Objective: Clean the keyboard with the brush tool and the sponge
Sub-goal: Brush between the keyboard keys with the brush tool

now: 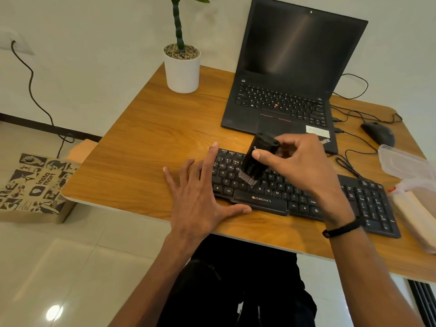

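A black Zebronics keyboard (pixel 304 201) lies along the near edge of the wooden desk (pixel 151 138). My right hand (pixel 299 166) grips a black brush tool (pixel 258 156), tilted, with its pale bristles touching the keys in the left-middle of the keyboard. My left hand (pixel 198 194) lies flat with fingers spread over the keyboard's left end and the desk beside it; its thumb touches the front edge near the space bar. No sponge is clearly visible.
An open black laptop (pixel 290 74) stands behind the keyboard. A white plant pot (pixel 181 69) sits at the back left, a black mouse (pixel 377 134) with cables at the right, and a clear plastic box (pixel 405 161) at the far right edge. A paper bag (pixel 35 185) rests on the floor.
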